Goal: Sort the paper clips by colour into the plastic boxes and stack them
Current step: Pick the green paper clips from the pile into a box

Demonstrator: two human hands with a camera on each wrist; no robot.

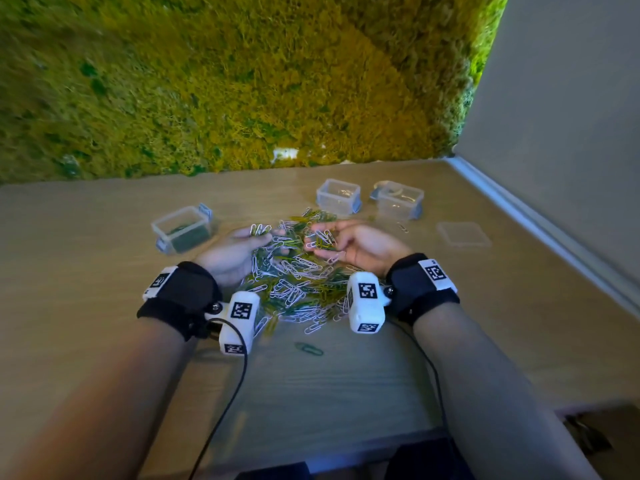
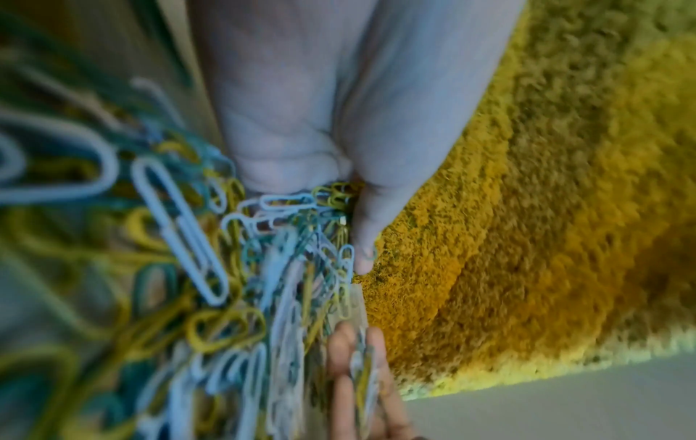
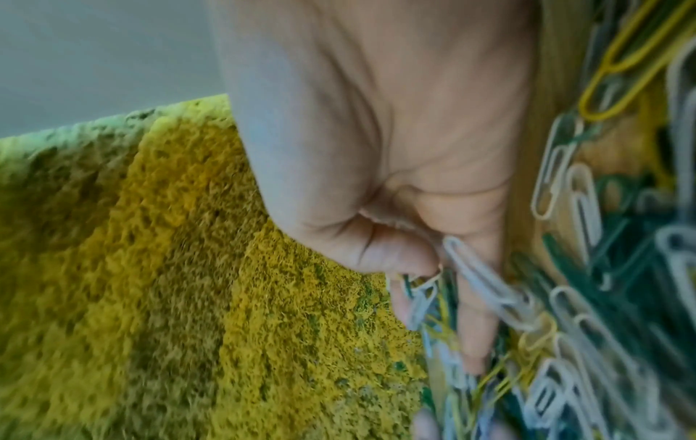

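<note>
Mixed heap of paper clips (image 1: 298, 271), white, yellow and green, mid worktop (image 1: 346, 375); left hand (image 1: 239, 252) palm up, fingers curled round a clump of clips; right hand (image 1: 349, 244) likewise cupped on a clump; green-filled box (image 1: 183, 228) at left; two clear boxes (image 1: 338, 196) behind heap; loose lid (image 1: 464, 234) at right; single green clip (image 1: 309, 348) near front.

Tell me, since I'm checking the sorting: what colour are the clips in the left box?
Dark green, clearest in the head view: the left box.
</note>
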